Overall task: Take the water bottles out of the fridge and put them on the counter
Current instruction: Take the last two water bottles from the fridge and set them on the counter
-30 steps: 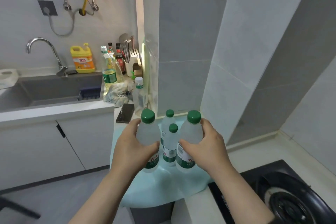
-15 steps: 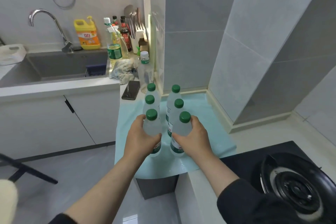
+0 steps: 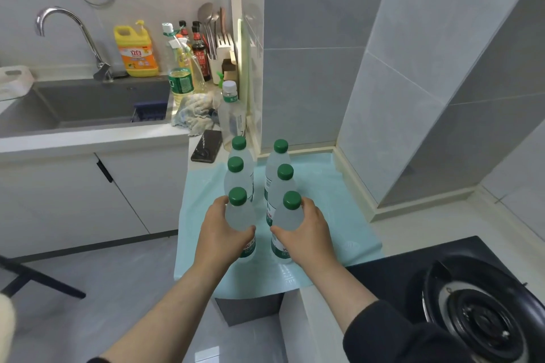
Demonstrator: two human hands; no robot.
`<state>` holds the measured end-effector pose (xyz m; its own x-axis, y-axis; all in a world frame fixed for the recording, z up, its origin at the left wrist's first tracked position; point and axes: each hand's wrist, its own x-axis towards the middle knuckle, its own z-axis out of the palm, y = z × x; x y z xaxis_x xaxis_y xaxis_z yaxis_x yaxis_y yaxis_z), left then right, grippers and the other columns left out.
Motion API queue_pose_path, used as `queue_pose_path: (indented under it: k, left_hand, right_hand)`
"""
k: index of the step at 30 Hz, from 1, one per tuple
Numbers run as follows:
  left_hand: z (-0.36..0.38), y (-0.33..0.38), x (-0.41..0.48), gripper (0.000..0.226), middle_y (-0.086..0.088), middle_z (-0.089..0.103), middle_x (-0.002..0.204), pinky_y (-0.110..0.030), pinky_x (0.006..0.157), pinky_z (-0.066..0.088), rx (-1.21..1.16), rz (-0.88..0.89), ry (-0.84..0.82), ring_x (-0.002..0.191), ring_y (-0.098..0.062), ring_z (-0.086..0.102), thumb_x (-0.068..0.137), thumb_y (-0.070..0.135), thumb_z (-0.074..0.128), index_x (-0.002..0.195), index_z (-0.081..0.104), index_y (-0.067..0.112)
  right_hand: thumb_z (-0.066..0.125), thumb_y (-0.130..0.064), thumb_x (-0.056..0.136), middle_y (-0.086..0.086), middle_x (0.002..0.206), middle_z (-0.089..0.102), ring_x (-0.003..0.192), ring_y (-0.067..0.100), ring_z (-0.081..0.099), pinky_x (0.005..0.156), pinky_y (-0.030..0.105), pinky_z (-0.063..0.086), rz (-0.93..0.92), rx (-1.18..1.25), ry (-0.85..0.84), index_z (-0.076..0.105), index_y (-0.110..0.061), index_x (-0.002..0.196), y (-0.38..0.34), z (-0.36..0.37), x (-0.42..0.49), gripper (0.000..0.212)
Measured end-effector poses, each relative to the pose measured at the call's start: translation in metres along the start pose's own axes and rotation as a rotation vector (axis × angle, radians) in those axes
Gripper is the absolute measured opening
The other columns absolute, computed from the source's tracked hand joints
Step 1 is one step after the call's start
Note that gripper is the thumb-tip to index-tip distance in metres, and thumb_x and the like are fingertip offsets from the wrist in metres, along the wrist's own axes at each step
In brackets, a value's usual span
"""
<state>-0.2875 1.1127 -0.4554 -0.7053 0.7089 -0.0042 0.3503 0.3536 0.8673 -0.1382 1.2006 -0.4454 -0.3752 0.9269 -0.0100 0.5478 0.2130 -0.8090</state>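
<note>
**Fingers wrapped on the 2 front bottles of a double row**

Fingers of the left hand curl around the shoulder of the front left bottle, and the right hand holds the front right bottle in the same way, thumb toward the middle. Both bottles stand upright on the pale blue mat that covers the counter; I judge they are already resting there, though the bases are partly hidden by the hands. The grip is from the outer sides, probably so the 2 bottles can be set down close behind the others without knocking them.

4 more bottles stand behind in 2 lines, so the 6 make a tidy 2 by 3 block near the tiled corner, away from the gas stove. Each one is clear plastic, slightly frosted, with a green cap and a white and green label low on the body. The fridge is not in view.
</note>
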Motion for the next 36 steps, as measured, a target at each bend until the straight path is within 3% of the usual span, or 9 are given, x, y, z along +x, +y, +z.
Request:
queue_pose_path:
  k: [19, 24, 31, 36]
  left_hand:
    - [-0.001, -0.002, -0.001, 0.079, 0.009, 0.054, 0.124, -0.032, 0.092, 0.047, -0.049, 0.038, -0.044, 0.113, -0.012, 0.053, 0.059, 0.03, 0.083, 0.126, 0.042, 0.037]
    - [-0.009, 0.008, 0.003, 0.093, 0.005, 0.051, 0.134, -0.041, 0.1, 0.049, -0.054, 0.054, -0.038, 0.122, -0.013, 0.05, 0.059, 0.039, 0.084, 0.138, 0.035, 0.032]
    - [-0.029, 0.025, 0.0, 0.079, 0.013, 0.048, 0.129, -0.025, 0.099, 0.036, -0.081, 0.133, -0.014, 0.123, -0.007, 0.046, 0.066, 0.034, 0.084, 0.132, 0.04, 0.034]
    - [-0.057, 0.049, -0.007, 0.083, 0.021, 0.041, 0.128, -0.036, 0.102, 0.042, -0.049, 0.182, 0.002, 0.118, -0.006, 0.042, 0.07, 0.039, 0.081, 0.139, 0.037, 0.03]
  right_hand:
    - [0.084, -0.034, 0.069, -0.007, 0.123, 0.045, 0.108, 0.01, 0.044, 0.091, 0.022, 0.036, 0.007, 0.037, -0.02, 0.04, -0.025, 0.132, -0.002, 0.001, 0.001, 0.078]
    - [0.082, -0.043, 0.066, -0.006, 0.13, 0.047, 0.119, 0.014, 0.048, 0.097, 0.027, 0.043, -0.014, 0.042, 0.0, 0.04, -0.028, 0.134, -0.006, -0.002, 0.002, 0.081]
    - [0.077, -0.041, 0.077, -0.004, 0.14, 0.042, 0.127, 0.014, 0.042, 0.1, 0.026, 0.039, -0.066, 0.06, 0.025, 0.033, -0.025, 0.143, -0.021, -0.02, 0.001, 0.081]
    - [0.074, -0.038, 0.081, -0.004, 0.141, 0.044, 0.13, 0.015, 0.042, 0.102, 0.024, 0.035, -0.105, 0.067, 0.072, 0.035, -0.023, 0.143, -0.041, -0.036, -0.002, 0.075]
